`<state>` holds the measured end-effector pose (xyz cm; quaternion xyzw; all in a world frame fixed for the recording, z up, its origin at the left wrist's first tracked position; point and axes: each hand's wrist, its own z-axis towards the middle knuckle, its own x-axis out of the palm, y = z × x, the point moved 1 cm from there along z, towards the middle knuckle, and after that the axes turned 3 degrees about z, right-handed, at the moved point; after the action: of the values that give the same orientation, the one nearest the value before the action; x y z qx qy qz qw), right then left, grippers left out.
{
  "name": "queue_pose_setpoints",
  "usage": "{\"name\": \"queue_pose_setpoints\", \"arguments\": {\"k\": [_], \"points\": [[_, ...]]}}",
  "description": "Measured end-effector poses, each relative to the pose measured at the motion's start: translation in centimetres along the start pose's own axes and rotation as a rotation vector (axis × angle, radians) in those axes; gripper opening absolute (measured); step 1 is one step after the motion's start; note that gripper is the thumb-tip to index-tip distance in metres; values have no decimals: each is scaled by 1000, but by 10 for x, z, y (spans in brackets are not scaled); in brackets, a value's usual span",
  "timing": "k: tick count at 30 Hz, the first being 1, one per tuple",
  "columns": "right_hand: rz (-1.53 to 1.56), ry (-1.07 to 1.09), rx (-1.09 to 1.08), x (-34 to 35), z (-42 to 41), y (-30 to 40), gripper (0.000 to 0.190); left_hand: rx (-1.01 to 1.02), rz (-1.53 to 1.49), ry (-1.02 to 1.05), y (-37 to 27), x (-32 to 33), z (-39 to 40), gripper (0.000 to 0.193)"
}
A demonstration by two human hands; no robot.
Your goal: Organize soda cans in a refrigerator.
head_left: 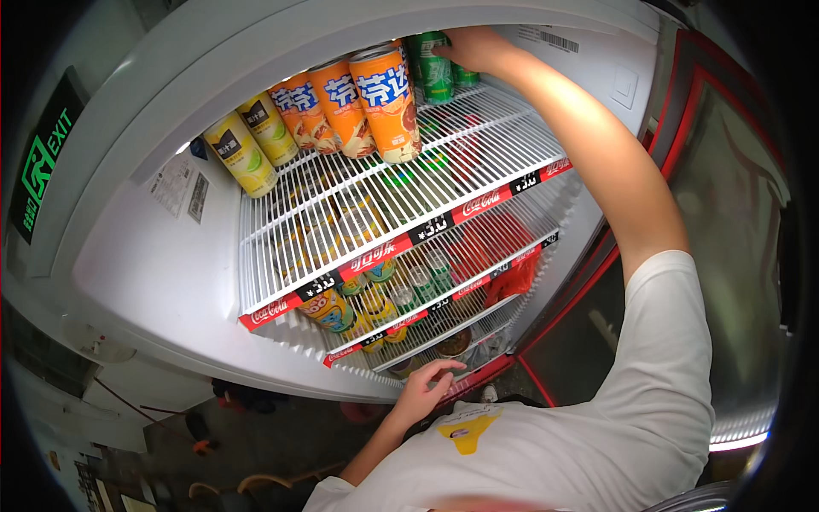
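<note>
My right hand reaches to the top shelf of an upright drinks fridge, with its fingers around the upper part of a green drink can. Another green can stands behind, partly covered by the hand. Left of them, orange Fanta cans form a row on the white wire shelf. Two yellow juice cans stand at the left end. My left hand hangs low before the bottom shelves, fingers slightly bent and apart, holding nothing.
Lower shelves carry yellow bottles, green bottles, a red bag and a round bowl. Red Coca-Cola price strips line the shelf edges. The fridge's glass door with red trim is at right.
</note>
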<state>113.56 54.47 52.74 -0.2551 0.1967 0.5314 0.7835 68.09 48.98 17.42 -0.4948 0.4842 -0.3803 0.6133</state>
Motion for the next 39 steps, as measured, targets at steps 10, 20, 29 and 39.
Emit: {"name": "queue_pose_setpoints", "arguments": {"k": [10,20,29,39], "points": [[253,-126,384,-28,7,29,49,-6,27,-93,19,8,-7,21],[470,-99,305,-150,-113,96,36,-20,172,77,38,14,-7,18],[1564,413,509,-116,-326,161,26,31,281,-121,38,2,6,36],[1263,588,1037,95,-456,227,30,-245,-92,-279,99,9,28,54]]}}
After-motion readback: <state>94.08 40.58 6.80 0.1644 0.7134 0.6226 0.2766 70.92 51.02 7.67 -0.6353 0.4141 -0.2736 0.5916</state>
